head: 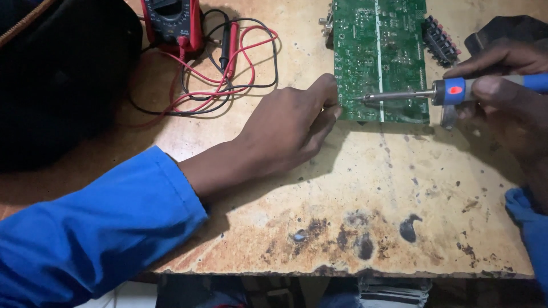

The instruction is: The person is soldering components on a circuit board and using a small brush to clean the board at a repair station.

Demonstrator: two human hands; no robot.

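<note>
Item: green circuit board (394,34), solder side up, far right of stained wooden bench (354,188).
Left hand (285,128): fingers curled, pinching board's near-left edge, steadying it.
Right hand (502,85): fingers closed round blue soldering iron (456,91); tip on board near its near edge.
Step, by judgement: working single joint. Next move calls for steady tip, board kept pinned.
Far left: red multimeter (171,20), red and black test leads (228,63) coiled beside it.

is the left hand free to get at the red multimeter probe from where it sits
Probably yes. The left hand rests at the green circuit board's edge, and the red probe lies uncovered on the table just beyond it, only loose test leads around it.
</note>
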